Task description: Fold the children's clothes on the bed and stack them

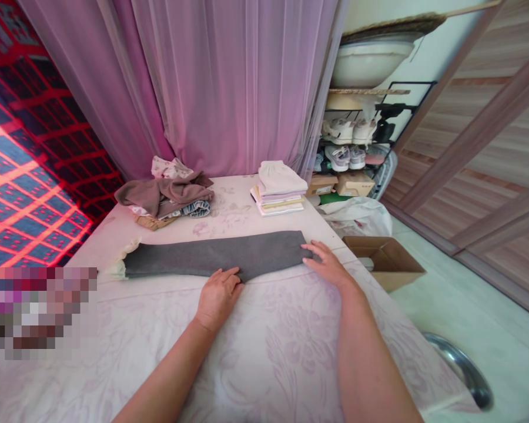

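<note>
A pair of dark grey trousers (203, 257), folded lengthwise, lies flat across the bed or table, with a pale ruffled cuff at its left end. My left hand (219, 295) rests on the near edge of the trousers around the middle, its fingers stretched out over the fabric. At the right end, my right hand (328, 264) touches the waist edge with its fingers apart. Behind them on the right stands a stack of folded clothes (278, 189), a white garment on top. On the left is a loose heap of clothes (165, 194), mostly brown.
A pale floral cover (291, 341) spreads over the surface. Purple curtains (242, 82) hang behind it. To the right are a shoe rack (357, 141), an open cardboard box (394, 267), a metal basin (462, 364) and a wooden wardrobe (480, 158). A blurred-out patch (44, 311) covers the left edge.
</note>
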A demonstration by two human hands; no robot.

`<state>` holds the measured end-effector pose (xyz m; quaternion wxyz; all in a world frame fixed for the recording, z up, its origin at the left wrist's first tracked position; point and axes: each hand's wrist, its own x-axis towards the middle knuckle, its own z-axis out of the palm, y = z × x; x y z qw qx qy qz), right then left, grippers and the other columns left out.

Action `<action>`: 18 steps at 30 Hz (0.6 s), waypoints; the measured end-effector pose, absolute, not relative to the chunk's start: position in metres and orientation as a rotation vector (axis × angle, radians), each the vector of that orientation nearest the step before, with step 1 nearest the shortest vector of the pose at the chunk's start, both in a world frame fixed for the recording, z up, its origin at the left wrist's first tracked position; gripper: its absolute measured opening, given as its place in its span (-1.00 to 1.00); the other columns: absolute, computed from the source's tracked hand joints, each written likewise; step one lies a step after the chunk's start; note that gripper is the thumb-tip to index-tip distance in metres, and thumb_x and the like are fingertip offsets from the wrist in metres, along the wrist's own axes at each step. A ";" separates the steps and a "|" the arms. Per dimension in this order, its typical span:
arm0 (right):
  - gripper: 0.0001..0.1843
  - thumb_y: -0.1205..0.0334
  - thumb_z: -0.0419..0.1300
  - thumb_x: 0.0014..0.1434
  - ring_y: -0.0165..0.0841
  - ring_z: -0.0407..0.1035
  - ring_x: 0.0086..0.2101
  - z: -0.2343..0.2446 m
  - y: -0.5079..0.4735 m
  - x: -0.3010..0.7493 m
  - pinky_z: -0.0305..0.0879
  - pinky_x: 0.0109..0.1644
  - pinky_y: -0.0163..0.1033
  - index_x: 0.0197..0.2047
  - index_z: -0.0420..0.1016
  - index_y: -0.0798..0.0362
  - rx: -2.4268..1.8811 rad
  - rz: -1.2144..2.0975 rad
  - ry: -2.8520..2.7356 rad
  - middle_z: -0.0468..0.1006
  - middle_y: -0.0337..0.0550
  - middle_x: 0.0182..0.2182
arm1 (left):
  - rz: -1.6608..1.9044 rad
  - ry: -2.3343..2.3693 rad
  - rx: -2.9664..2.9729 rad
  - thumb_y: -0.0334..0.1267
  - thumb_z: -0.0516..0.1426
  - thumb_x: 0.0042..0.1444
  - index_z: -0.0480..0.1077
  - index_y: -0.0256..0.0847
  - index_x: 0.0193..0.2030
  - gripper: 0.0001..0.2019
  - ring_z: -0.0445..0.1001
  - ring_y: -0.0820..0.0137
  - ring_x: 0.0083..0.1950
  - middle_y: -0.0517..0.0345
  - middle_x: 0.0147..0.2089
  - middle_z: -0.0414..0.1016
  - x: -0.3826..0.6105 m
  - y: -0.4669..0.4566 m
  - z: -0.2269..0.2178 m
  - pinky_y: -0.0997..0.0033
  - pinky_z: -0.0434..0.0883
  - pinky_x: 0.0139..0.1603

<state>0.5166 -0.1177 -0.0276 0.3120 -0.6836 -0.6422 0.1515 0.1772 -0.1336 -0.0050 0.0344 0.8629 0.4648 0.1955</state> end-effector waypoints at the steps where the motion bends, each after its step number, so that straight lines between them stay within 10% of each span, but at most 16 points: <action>1: -0.46 0.20 0.21 -0.02 -0.13 0.15 0.20 -0.028 -0.120 0.519 0.23 0.13 -0.02 0.10 0.45 -0.17 -1.817 0.419 -1.737 0.33 -0.09 0.18 | 0.612 1.434 2.649 -0.28 0.08 0.21 0.46 -0.19 -0.28 -0.86 0.52 0.28 -0.01 0.00 0.01 0.55 0.177 -0.134 -0.005 0.11 0.33 0.20; 8: -0.44 0.37 0.13 -0.01 -0.11 0.16 0.19 -0.035 -0.116 0.512 0.06 0.24 0.09 0.09 0.44 -0.14 -1.899 0.187 -1.789 0.37 -0.07 0.15 | 0.524 1.427 2.711 -0.27 0.10 0.18 0.41 -0.17 0.02 -0.73 0.49 0.20 -0.04 0.02 -0.04 0.56 0.178 -0.130 0.000 0.14 0.37 0.08; 18: -0.63 0.19 0.21 0.04 -0.11 0.04 0.25 -0.035 -0.110 0.504 0.10 0.22 0.11 -0.04 0.48 -0.09 -1.879 0.093 -1.715 0.24 -0.05 0.25 | 0.465 1.517 2.634 -0.23 0.02 0.24 0.46 -0.18 -0.09 -0.77 0.49 0.22 -0.11 0.02 -0.14 0.58 0.182 -0.118 0.006 0.23 0.35 -0.03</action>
